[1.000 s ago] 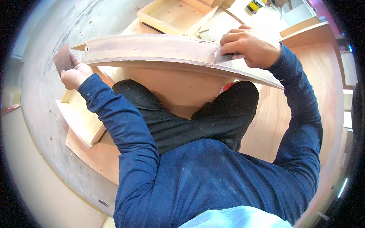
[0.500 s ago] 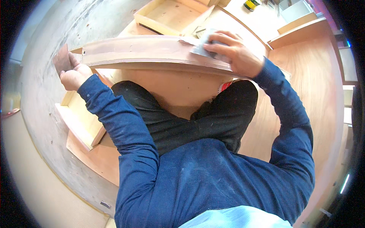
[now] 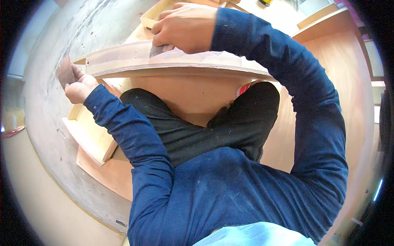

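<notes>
A long pale wooden board [image 3: 113, 59] lies crosswise in front of my knees. My left hand [image 3: 81, 88] is at its left end, with thumb and fingers closed on a thin reddish-brown flat sheet [image 3: 65, 73]; its exact kind cannot be told. My right hand [image 3: 186, 28] reaches across over the middle of the board, fingers bent around a grey flat piece [image 3: 156, 50]. That piece rests against the board's upper face and is mostly covered by the hand.
Behind the board stands an open wooden drawer box [image 3: 144, 21], partly hidden by my right hand. Another pale box [image 3: 91, 137] is at the left. A large wooden panel [image 3: 328, 82] spans the right side. A red can [image 3: 243, 88] sits beside my right knee.
My right hand has swept left along the board with the grey piece, from the right end to the middle, its forearm now crossing the far right. My left hand has barely moved.
</notes>
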Available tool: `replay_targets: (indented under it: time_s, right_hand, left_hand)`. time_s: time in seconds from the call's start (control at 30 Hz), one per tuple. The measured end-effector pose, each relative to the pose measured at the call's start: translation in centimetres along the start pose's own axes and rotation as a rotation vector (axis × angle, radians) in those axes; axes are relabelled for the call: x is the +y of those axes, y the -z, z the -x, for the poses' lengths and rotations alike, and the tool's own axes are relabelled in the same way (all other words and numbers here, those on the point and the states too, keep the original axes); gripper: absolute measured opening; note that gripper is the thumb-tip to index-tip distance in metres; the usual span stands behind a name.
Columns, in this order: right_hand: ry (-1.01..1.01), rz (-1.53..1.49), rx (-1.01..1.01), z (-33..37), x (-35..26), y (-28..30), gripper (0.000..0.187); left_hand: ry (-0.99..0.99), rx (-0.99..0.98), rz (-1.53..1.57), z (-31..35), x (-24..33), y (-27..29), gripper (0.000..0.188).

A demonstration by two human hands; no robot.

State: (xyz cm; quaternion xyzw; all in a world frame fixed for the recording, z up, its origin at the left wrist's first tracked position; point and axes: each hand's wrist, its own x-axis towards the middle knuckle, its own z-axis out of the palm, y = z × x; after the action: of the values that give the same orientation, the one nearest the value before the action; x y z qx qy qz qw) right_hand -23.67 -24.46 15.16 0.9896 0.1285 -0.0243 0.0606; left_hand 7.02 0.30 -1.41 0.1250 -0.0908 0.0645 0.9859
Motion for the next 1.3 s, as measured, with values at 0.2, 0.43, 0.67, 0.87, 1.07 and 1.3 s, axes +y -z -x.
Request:
replay_targets:
  time_s: [0.2, 0.43, 0.67, 0.87, 1.07, 1.3]
  right_hand:
    - [0.007, -0.027, -0.227, -1.3, -0.1, 0.0, 0.024]
    - [0.006, -0.019, -0.194, 7.6, 1.0, 0.8, 0.026]
    - [-0.142, -0.244, -0.187, 12.5, 2.9, -0.4, 0.044]
    - [-0.121, -0.598, 0.33, 10.6, 0.5, -4.1, 0.049]
    - [-0.195, -0.24, 0.289, 12.7, -0.3, -5.2, 0.052]
    - [-0.245, -0.009, 0.12, 12.9, -0.3, -0.2, 0.034]
  left_hand:
    - [-0.124, 0.14, -0.37, 4.2, -0.5, -5.1, 0.048]
    - [-0.036, 0.022, -0.041, -1.5, 1.2, 1.5, 0.047]
    - [-0.089, 0.192, -0.206, 3.4, -0.1, -4.2, 0.046]
    - [-0.153, 0.242, -0.331, 4.2, -0.8, -5.7, 0.045]
    - [-0.143, 0.239, -0.385, 4.6, -0.5, -5.9, 0.047]
    - [-0.123, 0.182, -0.36, 3.8, -0.5, -5.1, 0.047]
